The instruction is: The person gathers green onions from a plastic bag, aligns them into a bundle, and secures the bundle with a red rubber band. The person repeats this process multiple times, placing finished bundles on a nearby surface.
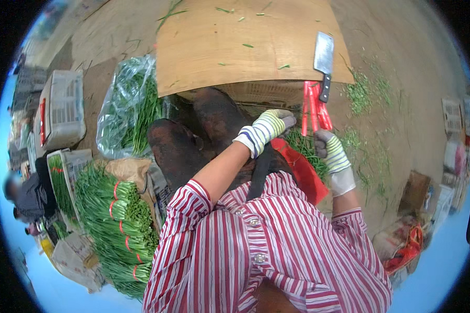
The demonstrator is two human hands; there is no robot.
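My left hand (270, 124), in a striped knit glove, reaches across my lap beside loose green stalks (300, 146) and a red cloth or bag (303, 172); whether it holds anything is hidden. My right hand (327, 146), gloved alike, has its fingers at the lower end of red plastic strips (315, 105) that hang from the board's edge. A cleaver (324, 56) with a black handle lies over the strips on the wooden board (235, 47), its handle past the edge. Bits of green stalk are scattered on the board.
At left are a clear plastic bag of green stalks (129, 105), a pile of green bunches tied with red bands (125, 223), and a plastic crate (64, 105). Cuttings (358, 94) litter the floor at right. A person (29, 195) is at the far left.
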